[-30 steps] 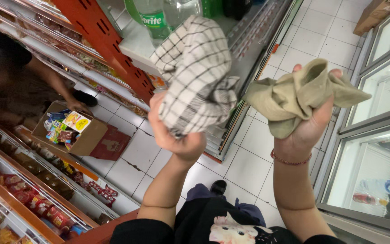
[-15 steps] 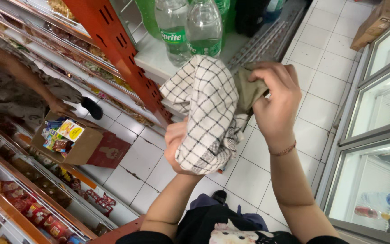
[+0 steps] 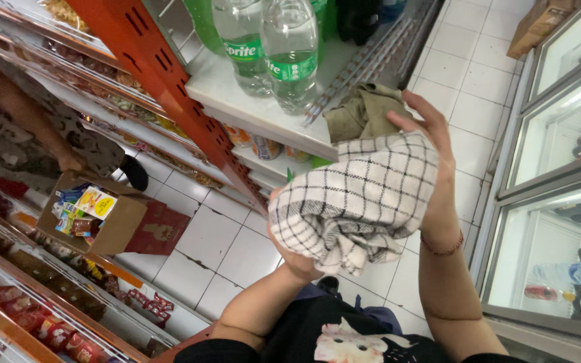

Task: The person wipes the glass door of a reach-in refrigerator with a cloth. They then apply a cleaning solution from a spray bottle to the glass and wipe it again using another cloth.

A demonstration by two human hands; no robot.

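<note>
The checked cloth (image 3: 361, 202), white with thin dark lines, sat bunched between the person's two hands above the tiled floor (image 3: 223, 249), just in front of the white shelf (image 3: 237, 94) of clear soda bottles (image 3: 290, 47). The left hand (image 3: 297, 259) cupped it from beneath, its fingers mostly buried in the folds so I could not tell how they lay, while the right hand (image 3: 432, 151) pressed against its far side with fingers spread and lightly curled over the top edge. An olive cloth (image 3: 364, 111) lay crumpled on the shelf edge, just behind those fingertips.
</note>
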